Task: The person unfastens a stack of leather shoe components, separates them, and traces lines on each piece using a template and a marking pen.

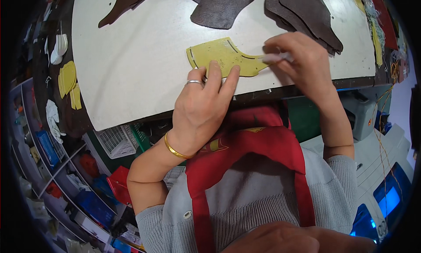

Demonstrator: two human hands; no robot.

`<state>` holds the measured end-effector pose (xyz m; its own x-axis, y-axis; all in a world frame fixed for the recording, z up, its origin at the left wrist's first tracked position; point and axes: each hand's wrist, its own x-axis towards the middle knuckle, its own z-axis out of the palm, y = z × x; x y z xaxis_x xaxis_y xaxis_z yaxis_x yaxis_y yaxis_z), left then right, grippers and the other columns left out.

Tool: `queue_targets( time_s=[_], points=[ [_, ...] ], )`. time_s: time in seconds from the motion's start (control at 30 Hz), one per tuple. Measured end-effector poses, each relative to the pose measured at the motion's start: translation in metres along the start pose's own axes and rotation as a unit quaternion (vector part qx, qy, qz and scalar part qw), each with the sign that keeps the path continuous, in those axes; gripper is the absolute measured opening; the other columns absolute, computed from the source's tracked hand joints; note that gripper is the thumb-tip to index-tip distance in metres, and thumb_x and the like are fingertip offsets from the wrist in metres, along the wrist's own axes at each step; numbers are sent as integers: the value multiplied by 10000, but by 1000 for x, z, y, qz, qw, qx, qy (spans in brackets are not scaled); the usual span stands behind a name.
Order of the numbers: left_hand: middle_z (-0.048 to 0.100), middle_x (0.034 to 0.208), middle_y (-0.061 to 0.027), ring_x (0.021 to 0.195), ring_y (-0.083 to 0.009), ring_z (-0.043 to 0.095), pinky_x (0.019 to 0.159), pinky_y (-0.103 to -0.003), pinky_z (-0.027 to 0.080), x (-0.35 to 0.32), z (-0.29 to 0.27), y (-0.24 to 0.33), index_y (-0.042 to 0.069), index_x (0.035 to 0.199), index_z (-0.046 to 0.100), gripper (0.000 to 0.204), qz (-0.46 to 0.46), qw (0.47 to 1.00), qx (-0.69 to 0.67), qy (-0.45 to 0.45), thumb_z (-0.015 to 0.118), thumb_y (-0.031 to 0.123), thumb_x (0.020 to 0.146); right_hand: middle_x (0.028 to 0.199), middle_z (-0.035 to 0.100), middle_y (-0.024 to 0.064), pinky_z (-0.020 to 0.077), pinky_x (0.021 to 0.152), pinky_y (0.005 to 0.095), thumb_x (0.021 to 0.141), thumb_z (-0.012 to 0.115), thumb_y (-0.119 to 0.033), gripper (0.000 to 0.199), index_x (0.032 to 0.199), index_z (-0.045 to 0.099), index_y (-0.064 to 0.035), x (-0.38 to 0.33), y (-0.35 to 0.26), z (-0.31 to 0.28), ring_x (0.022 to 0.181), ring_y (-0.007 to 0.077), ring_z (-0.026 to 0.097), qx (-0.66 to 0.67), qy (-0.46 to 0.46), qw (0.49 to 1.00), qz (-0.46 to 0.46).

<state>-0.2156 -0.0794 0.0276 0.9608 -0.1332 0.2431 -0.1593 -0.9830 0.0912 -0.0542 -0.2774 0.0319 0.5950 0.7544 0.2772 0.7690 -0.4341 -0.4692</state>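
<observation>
A yellow pattern template [210, 51] with dark slots along its edges lies flat on the white work board [131, 86]. A thin dark rim shows along its lower edge; whether a piece lies under it I cannot tell. My left hand [199, 97] rests on the template's near edge, its fingertips pressing down and spread apart. At the template's narrow right end, my right hand [305, 62] is closed around a slim, pale pen-like stick [280, 57], smeared by motion. The stick's tip is close to the template's upper right edge; contact is unclear.
Dark brown leather pieces [302, 11] are stacked at the far right, with another leather piece [223, 7] at the far middle and more at the far left. Yellow templates [67, 79] lie left of the board. Wires [388, 82] hang at the right.
</observation>
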Motion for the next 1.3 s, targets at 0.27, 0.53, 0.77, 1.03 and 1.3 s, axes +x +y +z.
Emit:
queue_targets(
  time_s=[0.27, 0.53, 0.77, 1.03, 1.3],
  points=[
    [654, 1128, -219, 976, -324, 651, 849, -364, 570, -1, 19, 21, -34, 1173, 700, 378, 37, 998, 9, 57, 616, 120, 838, 876, 705, 90, 506, 652, 428, 1020, 562, -345, 308, 955, 713, -84, 46, -34, 5, 730, 337, 662, 99, -55, 992, -46],
    [655, 1099, -205, 956, -339, 654, 894, -385, 571, -4, 13, 24, -12, 1182, 691, 396, 29, 998, -6, 57, 594, 201, 862, 748, 682, 173, 517, 616, 482, 955, 634, -288, 228, 932, 662, -62, 93, -60, 55, 718, 383, 683, 56, -181, 969, -159],
    [682, 1181, -132, 863, -293, 689, 660, -260, 570, 6, 13, 26, 111, 1186, 716, 359, 16, 997, 34, 70, 601, 173, 852, 920, 722, 109, 541, 635, 407, 992, 643, -328, 260, 1021, 732, -86, 65, -27, 21, 717, 309, 703, 161, -69, 985, 10],
    [659, 1166, -103, 834, -249, 615, 765, -291, 544, 10, 14, 31, 100, 1099, 683, 250, 20, 997, 52, 47, 588, 188, 885, 759, 685, 108, 517, 599, 411, 1020, 590, -332, 290, 964, 708, -74, 46, -14, 27, 649, 324, 663, 92, -27, 995, -29],
    [683, 1220, 24, 852, -204, 616, 609, -225, 540, 11, 15, 32, 263, 1218, 707, 354, -5, 996, 91, 21, 638, 226, 873, 670, 620, 137, 493, 552, 420, 989, 671, -257, 221, 892, 604, -70, -5, 1, -12, 635, 334, 657, -26, -20, 999, 5]
  ],
)
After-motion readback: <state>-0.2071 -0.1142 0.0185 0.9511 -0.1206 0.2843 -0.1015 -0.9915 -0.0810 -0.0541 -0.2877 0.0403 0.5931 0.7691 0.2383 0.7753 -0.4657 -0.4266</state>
